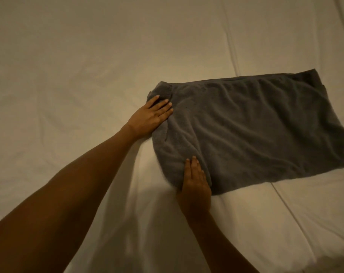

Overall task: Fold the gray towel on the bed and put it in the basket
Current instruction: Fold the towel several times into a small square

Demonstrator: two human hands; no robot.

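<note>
A gray towel (251, 129) lies on the bed as a folded rectangle, right of centre, with its long side running left to right. My left hand (149, 117) is on the towel's far left corner, fingers on top and the edge bunched under the palm. At the near left corner my right hand (195, 186) has its fingers laid over the cloth, and the edge rises slightly there. Both hands hold the towel's left edge. No basket is in view.
A pale, lightly wrinkled bed sheet (78, 75) covers the whole view. A long crease or seam (231, 46) runs from the top down behind the towel and continues at the lower right.
</note>
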